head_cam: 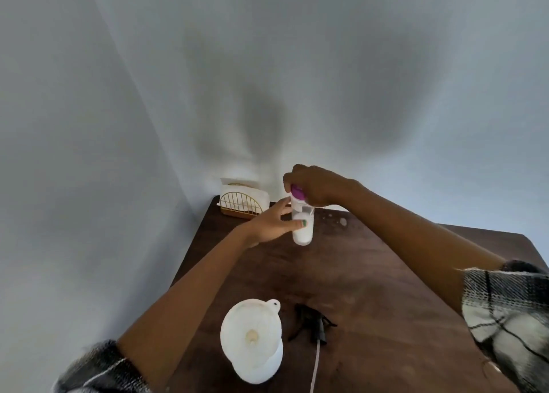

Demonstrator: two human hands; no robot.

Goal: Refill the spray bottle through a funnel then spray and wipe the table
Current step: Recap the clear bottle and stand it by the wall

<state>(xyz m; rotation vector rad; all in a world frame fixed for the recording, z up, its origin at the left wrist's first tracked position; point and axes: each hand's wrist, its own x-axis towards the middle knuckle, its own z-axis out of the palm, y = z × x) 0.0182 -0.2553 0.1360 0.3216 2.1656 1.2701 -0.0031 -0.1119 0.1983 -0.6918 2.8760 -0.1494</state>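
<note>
A clear refill bottle [303,232] with white liquid stands at the far part of the brown table [371,288]. My left hand [274,223] grips its body from the left. My right hand [315,186] is closed over its purple cap [297,191] from above. Near me, a white funnel [251,331] sits in the mouth of the white spray bottle [267,369]. The black spray head [315,324] lies on the table just right of the funnel, with its thin tube [315,366] trailing toward me.
A gold wire napkin holder [242,204] with white napkins stands in the far left corner of the table, against the grey walls. The table's left edge runs close to the wall.
</note>
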